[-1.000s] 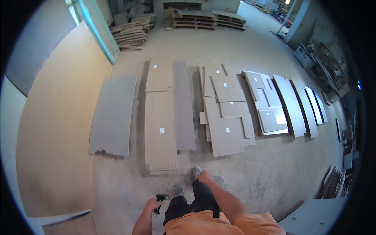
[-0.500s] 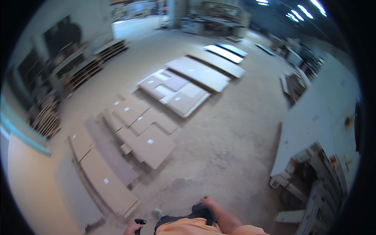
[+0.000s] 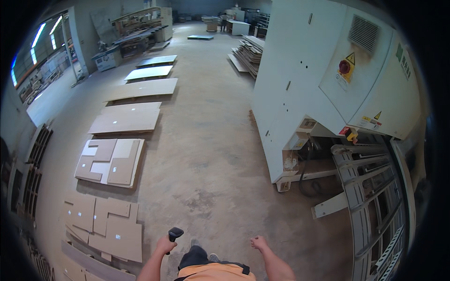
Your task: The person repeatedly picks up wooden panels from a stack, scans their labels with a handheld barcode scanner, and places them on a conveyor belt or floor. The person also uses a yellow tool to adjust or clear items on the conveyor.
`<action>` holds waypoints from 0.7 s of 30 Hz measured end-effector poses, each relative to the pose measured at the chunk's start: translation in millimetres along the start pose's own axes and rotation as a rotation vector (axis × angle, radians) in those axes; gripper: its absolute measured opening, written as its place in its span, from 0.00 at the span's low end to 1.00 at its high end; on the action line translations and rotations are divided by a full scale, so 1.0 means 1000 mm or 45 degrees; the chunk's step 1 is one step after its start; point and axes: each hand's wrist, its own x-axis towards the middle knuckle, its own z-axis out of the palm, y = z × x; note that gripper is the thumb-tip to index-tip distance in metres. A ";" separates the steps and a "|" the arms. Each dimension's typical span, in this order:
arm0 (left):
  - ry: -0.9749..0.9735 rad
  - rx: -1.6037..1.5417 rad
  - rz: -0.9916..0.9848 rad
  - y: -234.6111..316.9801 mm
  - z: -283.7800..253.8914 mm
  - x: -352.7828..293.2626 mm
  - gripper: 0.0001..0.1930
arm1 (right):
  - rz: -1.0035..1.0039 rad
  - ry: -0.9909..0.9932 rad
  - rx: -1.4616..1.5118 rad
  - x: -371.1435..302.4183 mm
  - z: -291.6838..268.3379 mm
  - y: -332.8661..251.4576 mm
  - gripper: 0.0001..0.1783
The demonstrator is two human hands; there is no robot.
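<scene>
Gripping a black handheld scanner (image 3: 175, 233) in my left hand (image 3: 164, 244), fingers wrapped around its handle with the head pointing up and forward, I am standing on the bare concrete floor (image 3: 206, 140) of the workshop. My right hand (image 3: 258, 242) is hanging free beside me, curled into a loose fist and holding nothing. A second ago I was facing the spread of cut panels head on; now I am turning right, so those boards are sliding to my left: the small brown cut pieces (image 3: 105, 225) lie near my left foot, a mixed stack of panels (image 3: 110, 161) sits further out, and long beige sheets (image 3: 126, 119) run away toward the far doors. Coming into view on my right is a large white machine (image 3: 328, 79) with a roller conveyor (image 3: 375, 201) at its end. I judge that the scanner is moving away from the labelled panels for now.
</scene>
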 end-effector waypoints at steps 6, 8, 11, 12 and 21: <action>-0.200 0.279 0.447 0.158 -0.062 0.144 0.23 | 0.239 0.064 0.380 0.027 -0.068 -0.062 0.12; -0.176 0.226 0.529 0.212 -0.088 0.201 0.23 | 0.311 0.218 0.425 0.063 -0.086 -0.100 0.12; -0.193 0.090 0.466 0.295 -0.130 0.291 0.22 | 0.405 0.349 0.317 0.134 -0.093 -0.177 0.11; -0.147 0.041 0.526 0.323 -0.142 0.319 0.21 | 0.267 0.282 0.354 0.160 -0.093 -0.210 0.12; -0.109 0.085 0.834 0.489 -0.195 0.479 0.20 | -0.200 0.080 0.575 0.335 -0.067 -0.461 0.12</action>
